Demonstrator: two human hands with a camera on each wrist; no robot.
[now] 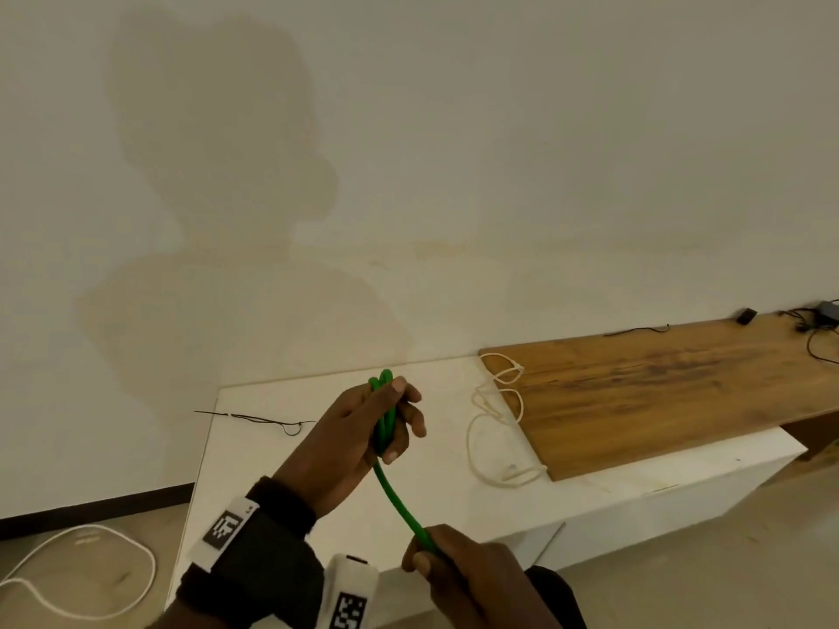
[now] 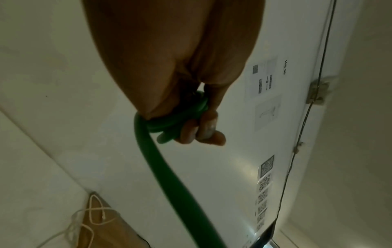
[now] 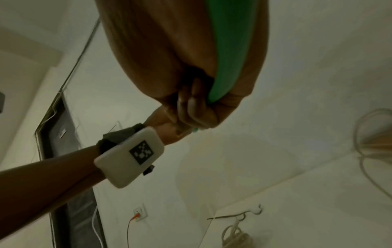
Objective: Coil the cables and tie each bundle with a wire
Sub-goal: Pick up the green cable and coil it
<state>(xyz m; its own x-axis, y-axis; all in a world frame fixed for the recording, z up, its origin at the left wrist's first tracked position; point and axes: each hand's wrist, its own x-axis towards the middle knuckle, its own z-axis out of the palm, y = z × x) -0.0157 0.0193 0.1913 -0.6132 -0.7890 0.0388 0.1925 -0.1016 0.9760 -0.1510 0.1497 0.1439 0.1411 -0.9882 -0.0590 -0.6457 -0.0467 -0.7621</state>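
Observation:
A green cable (image 1: 396,494) runs taut between my two hands above the white table (image 1: 436,501). My left hand (image 1: 386,424) grips a small bundle of its folded loops, whose tops stick out above the fingers. In the left wrist view the green loops (image 2: 180,115) lie inside the curled fingers (image 2: 191,130) and the free length (image 2: 169,184) drops away. My right hand (image 1: 447,565) pinches the lower stretch of the green cable (image 3: 229,50) near the frame's bottom. A thin dark tie wire (image 1: 263,419) lies on the table's far left.
A loose cream cable (image 1: 495,424) sprawls across the edge of a wooden board (image 1: 658,392) at the right. Dark wires and a small adapter (image 1: 817,320) sit at the board's far end. A white cable (image 1: 91,574) curls on the floor at the left.

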